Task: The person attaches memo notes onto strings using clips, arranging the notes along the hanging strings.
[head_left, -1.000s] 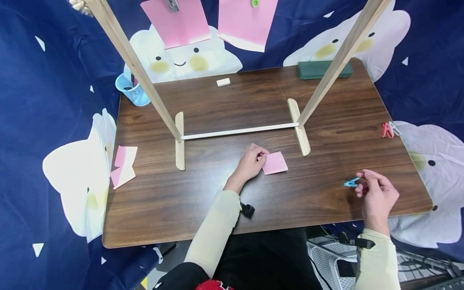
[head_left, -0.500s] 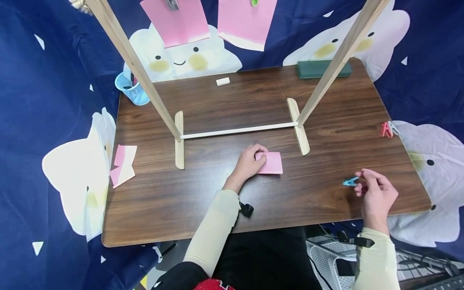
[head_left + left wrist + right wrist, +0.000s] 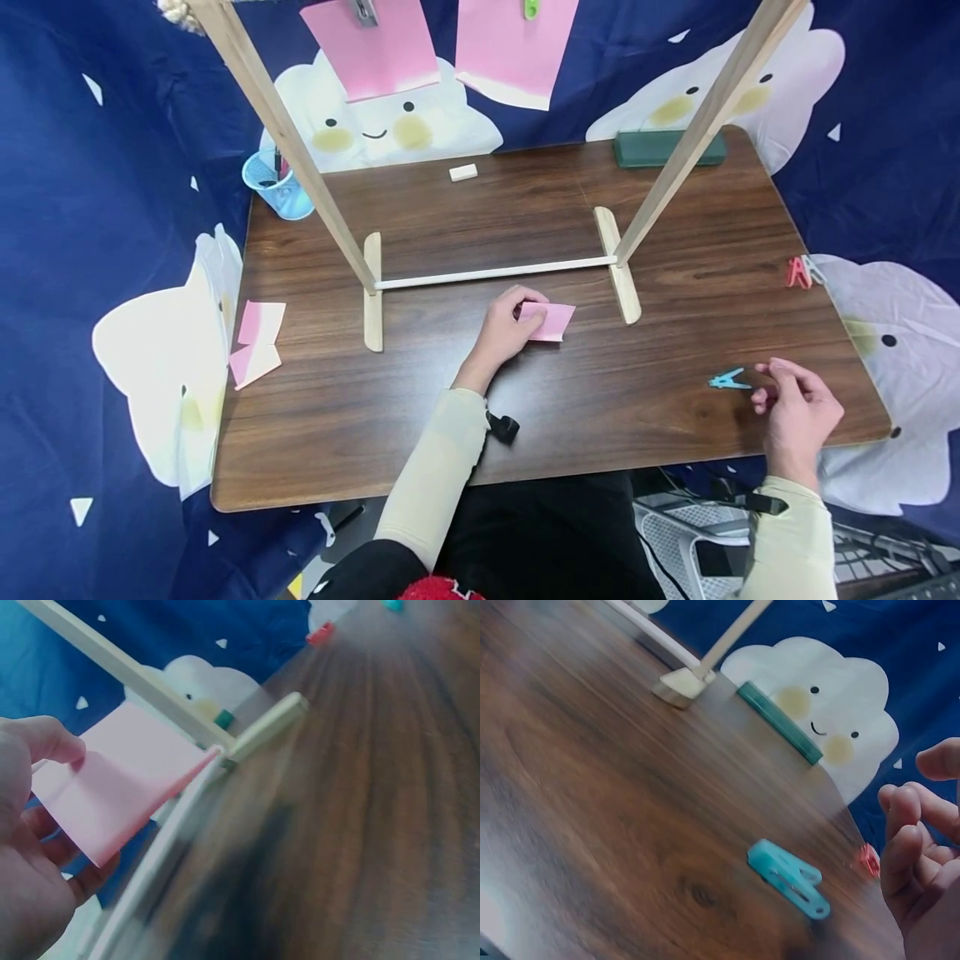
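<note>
My left hand (image 3: 501, 333) pinches a small pink sheet of folded paper (image 3: 552, 323) at its left side, in front of the wooden stand. In the left wrist view the thumb lies on top of the pink paper (image 3: 124, 780) and the other fingers are under it. The paper appears lifted off the table. My right hand (image 3: 804, 410) hovers over the table's right side, fingers loosely bent and holding nothing. Just left of it lies a light-blue clothespin (image 3: 729, 380), which the right wrist view shows apart from the fingers (image 3: 904, 806).
A wooden stand (image 3: 618, 287) with a white crossbar (image 3: 495, 272) spans the middle. Pink sheets (image 3: 375, 50) hang above, clipped. Around the table lie folded pink-white papers (image 3: 258, 343), a blue basket (image 3: 281, 196), an eraser-like white block (image 3: 462, 172), a green case (image 3: 660, 148) and a red clothespin (image 3: 798, 272).
My left hand has picked up the pink paper from the table and shifted slightly left and away from me. My right hand has drawn a little to the right, away from the blue clothespin.
</note>
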Demonstrator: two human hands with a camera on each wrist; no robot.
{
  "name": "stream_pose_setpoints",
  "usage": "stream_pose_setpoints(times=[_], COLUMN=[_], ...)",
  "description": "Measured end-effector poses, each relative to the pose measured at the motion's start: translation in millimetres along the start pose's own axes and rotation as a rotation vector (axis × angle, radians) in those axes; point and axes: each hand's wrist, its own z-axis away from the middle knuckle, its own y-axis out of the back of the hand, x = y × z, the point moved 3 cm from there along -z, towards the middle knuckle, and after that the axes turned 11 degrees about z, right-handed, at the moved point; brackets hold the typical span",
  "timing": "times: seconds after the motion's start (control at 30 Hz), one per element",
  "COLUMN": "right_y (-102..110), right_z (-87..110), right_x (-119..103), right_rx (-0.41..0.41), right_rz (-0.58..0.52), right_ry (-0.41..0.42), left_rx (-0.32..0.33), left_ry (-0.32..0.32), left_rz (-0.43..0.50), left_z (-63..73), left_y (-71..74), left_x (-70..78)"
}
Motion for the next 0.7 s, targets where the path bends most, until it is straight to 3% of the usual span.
stream_pose_setpoints(times=[0.13, 0.33, 0.7], right_y=[7, 17, 30], right_z=[-6.1, -13.8, -22.1], right_x=[2, 1, 5], right_rx=[0.031, 0.040, -0.108], right_rz=[0.041, 0.289, 0.869], right_ry=[-0.073, -0.163, -0.107], left_rx=[0.019, 0.044, 0.042], left_ry=[-0.023, -0.054, -0.123], left_rz=[0.041, 0.058, 0.088], left_z=[-4.3, -9.5, -20.3], left_y=[5.6, 11.8, 14.6], left_x=[10.9, 27.1, 50.1])
